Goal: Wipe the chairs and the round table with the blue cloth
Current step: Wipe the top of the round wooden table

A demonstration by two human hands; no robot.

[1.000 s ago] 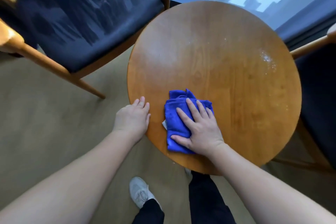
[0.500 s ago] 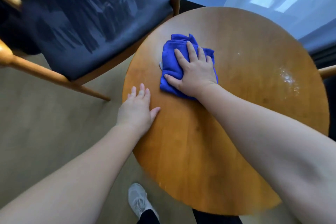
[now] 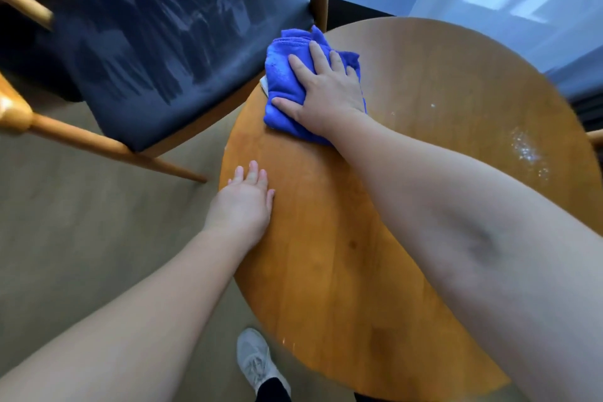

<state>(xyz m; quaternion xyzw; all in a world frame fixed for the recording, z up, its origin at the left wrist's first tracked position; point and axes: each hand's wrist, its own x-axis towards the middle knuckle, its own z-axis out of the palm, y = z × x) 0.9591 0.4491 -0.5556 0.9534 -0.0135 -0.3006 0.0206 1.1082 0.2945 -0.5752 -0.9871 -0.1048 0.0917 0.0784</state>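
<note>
My right hand lies flat, fingers spread, pressing the bunched blue microfibre cloth onto the far left edge of the round wooden table, where the cloth overhangs toward the dark-cushioned wooden chair. My left hand rests open, fingers together, on the table's left edge. White specks dot its right edge.

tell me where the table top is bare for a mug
The round table has bare wood in the near middle, between the left hand at the left rim and the right forearm. More lies beyond the forearm, between the blue cloth and the white specks. The far-left edge is crowded: the right hand presses the cloth there.
</note>
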